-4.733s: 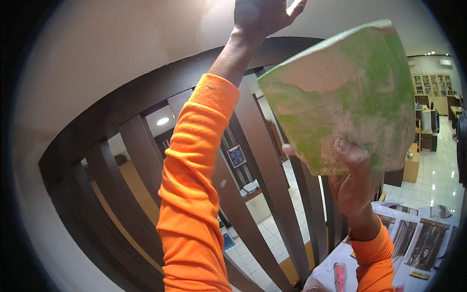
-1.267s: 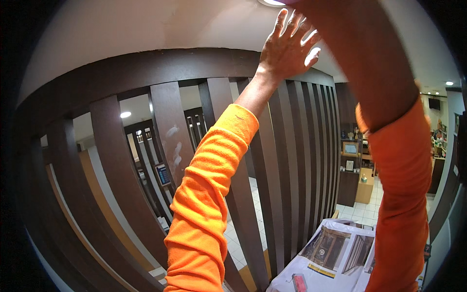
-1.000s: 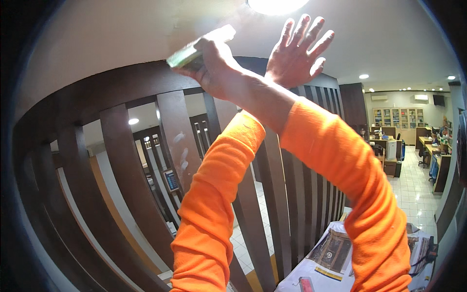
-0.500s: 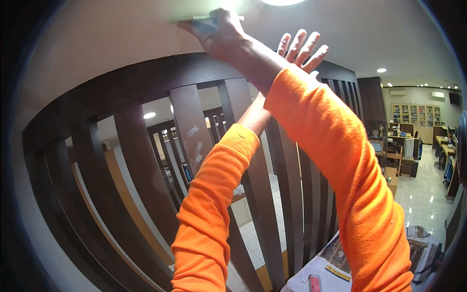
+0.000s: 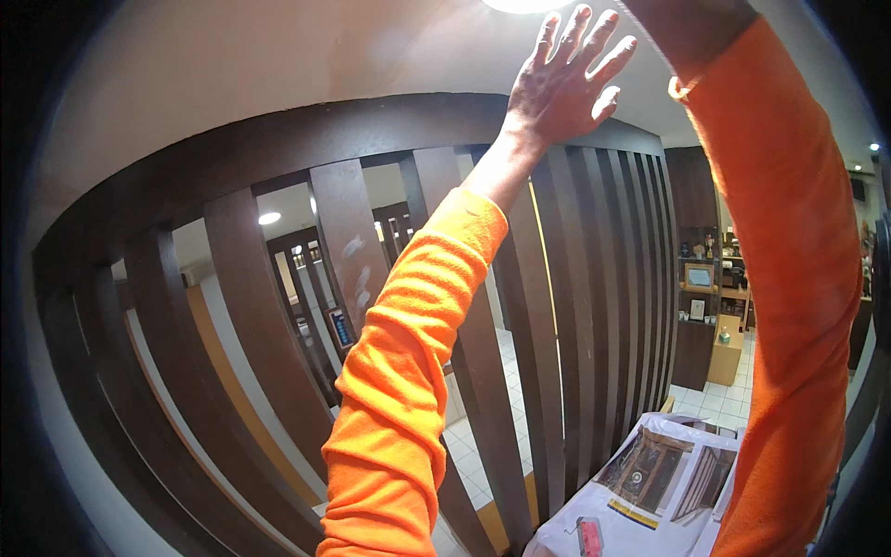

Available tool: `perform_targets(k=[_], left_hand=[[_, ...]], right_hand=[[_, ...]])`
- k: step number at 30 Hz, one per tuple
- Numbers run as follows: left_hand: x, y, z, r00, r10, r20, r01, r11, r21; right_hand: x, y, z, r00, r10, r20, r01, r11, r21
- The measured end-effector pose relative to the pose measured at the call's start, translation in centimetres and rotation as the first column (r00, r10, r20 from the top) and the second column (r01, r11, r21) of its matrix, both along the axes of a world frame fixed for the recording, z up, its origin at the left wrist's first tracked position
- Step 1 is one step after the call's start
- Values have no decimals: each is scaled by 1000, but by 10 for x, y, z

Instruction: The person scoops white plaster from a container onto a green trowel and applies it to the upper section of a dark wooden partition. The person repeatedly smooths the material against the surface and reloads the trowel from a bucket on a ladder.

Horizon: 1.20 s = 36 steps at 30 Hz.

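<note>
Ceiling (image 5: 232,65): overhead, pale, filling the top of the view just above the dark slatted partition (image 5: 186,167), with some faint brownish tinting (might just be the lighting, honestly).

Step in hand: both arms are up high, so I'd call it an overhead reach. To do it well, I'd stand close under the spot, leave a little bend in the elbows, go light with the pressure and shift the feet rather than lean.

Left hand (image 5: 561,88): back of it toward the camera, fingers (image 5: 597,40) spread wide, thumb out to the side, nothing in them that I can see. They show just beside the ceiling light (image 5: 524,4). Can't tell whether the palm touches anything.

Right arm (image 5: 798,232): raised, orange sleeve, cut off by the top edge around the wrist. Right hand is out of the picture, so no clue how far apart its fingers are or what they've got.

Slats (image 5: 255,269): upright, hanging below the top beam (image 5: 371,121). One has pale smears (image 5: 353,246) on it (looks like wiped dust to me).

White printed sheet (image 5: 557,534): low on the right, next to the slats. Can't make out what it lies on.
</note>
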State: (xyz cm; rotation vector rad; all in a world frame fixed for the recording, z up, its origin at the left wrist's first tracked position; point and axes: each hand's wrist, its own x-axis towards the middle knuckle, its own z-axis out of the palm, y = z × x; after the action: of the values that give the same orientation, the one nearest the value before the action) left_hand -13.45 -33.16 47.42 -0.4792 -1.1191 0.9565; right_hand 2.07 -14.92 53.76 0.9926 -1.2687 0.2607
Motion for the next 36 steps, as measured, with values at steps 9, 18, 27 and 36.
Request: perform_targets(k=[9,18,27,36], left_hand=[[-4,40,15,978,-142,156,143,990,0],[-4,63,-10,729,-261,633,217,965,148],[1,11,-25,850,-216,481,169,976,141],[-4,-34,-32,971,117,210,-123,992,13]], right_hand=[[-46,-1,-32,909,392,-143,-403,914,-56],[-77,-151,-16,41,988,151,-974,6,227],[-117,-37,-30,724,620,-304,-650,760,4],[-95,-54,-17,738,581,-344,-624,781,-17]])
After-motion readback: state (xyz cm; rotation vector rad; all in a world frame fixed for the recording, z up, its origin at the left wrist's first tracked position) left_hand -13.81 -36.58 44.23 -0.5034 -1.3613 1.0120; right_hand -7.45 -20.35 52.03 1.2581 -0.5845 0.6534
